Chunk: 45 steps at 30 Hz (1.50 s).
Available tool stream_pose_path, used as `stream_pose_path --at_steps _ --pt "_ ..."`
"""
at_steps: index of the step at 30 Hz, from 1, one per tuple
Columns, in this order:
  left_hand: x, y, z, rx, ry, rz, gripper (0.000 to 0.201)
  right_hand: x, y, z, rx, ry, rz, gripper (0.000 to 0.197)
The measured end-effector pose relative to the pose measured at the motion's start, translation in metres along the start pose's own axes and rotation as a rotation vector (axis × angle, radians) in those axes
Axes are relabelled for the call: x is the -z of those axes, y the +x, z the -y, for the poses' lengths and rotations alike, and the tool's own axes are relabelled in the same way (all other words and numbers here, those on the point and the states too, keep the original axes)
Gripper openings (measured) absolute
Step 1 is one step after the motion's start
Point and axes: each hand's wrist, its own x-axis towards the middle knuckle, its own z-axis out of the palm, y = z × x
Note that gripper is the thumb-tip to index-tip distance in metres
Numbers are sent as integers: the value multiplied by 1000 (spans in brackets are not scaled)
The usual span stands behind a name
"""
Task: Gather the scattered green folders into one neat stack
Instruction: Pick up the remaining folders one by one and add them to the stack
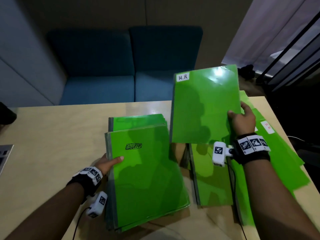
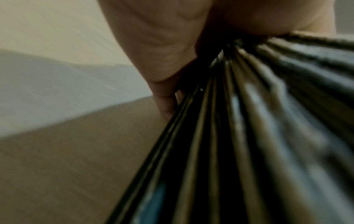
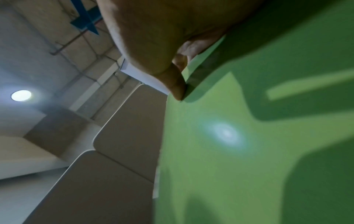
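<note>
A pale wooden table [image 1: 52,139] is spreading out in front of me, and beyond its far edge a blue sofa [image 1: 107,70] with two seat cushions is standing against a beige wall [image 1: 103,13]. At the table's left edge I am seeing part of a grey device [image 1: 4,155], too cropped to identify. Past the far right corner something dark [image 1: 248,71] is lying on the floor near black-framed glass panels [image 1: 294,54]. Overhead, a round ceiling light [image 3: 21,95] is glowing.
</note>
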Motion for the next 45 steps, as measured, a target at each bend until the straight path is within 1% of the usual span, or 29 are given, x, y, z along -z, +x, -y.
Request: stream_pose_path --at_steps 1,2,3,4,7,8,10,11,12,14,16,18,19,20,23,25,27,28,29,31,33,34,36,37,39,40,41,43,45 --pt "5 18 17 -2 -1 7 90 0 -6 2 9 1 57 56" --pt "8 29 26 14 10 11 97 -3 -12 -1 9 -10 114 55" --pt "8 23 20 28 23 27 104 -6 -21 -6 11 -41 166 54" --pt "6 20 17 33 49 13 105 -11 -33 -15 9 -87 215 52" --pt "-2 -6 -6 19 91 3 87 -27 -73 -56 -46 -181 363 51" --pt "-3 -11 -9 34 89 10 80 -33 -84 -72 -100 -202 408 50" --pt "-3 -12 -12 -4 94 14 75 -41 -100 -98 -211 -295 495 46" --pt "-3 -12 -12 -35 112 13 82 -44 -105 -101 -204 -404 546 42" --pt "0 -9 -10 -59 130 8 101 -48 -107 -102 -162 -521 589 42" --pt "6 5 2 -107 216 15 146 -59 -114 -94 -81 -632 638 55" --pt "9 18 11 -126 293 54 161 -73 -118 -88 -66 -656 643 69" --pt "9 15 8 -164 282 61 164 -86 -125 -87 -45 -716 645 73" --pt "9 14 8 -172 252 63 161 -91 -131 -88 -39 -749 659 73" --pt "6 7 3 -165 196 74 151 -96 -137 -91 -17 -784 662 73" --pt "0 5 2 -73 -31 85 78 -100 -154 -95 39 -804 624 66" --pt "-3 10 4 -42 -82 70 66 -96 -149 -97 37 -767 672 59" --pt "-4 13 4 -61 -81 48 56 -81 -128 -95 17 -645 752 43" --pt "-4 14 4 -61 -82 40 53 -68 -111 -94 27 -617 730 35" --pt "-4 17 6 -59 -93 36 52 -51 -93 -94 66 -628 642 32" --pt "-3 18 9 -46 -104 33 50 -8 -56 -99 126 -742 348 36" --pt "-2 17 10 -46 -118 23 47 40 -31 -112 20 -829 79 47" --pt "-3 15 9 -44 -116 13 47 62 -23 -123 -79 -876 14 54" --pt "-1 14 9 -44 -96 16 50 94 -16 -149 -248 -944 50 63" --pt "-1 15 9 -38 -93 12 50 102 -19 -160 -261 -966 94 59" --pt "-1 15 8 -31 -98 0 45 107 -34 -169 -167 -1036 107 48" --pt "-2 14 8 -29 -89 -7 44 107 -41 -171 -124 -1089 78 50" --pt "-2 15 9 -32 -94 -1 44 107 -47 -173 -129 -1136 41 56" --pt "-2 18 11 -33 -107 -3 51 112 -53 -174 -207 -1158 -48 64" --pt "-1 16 10 -28 -101 -9 65 120 -50 -178 -224 -1090 -113 57"
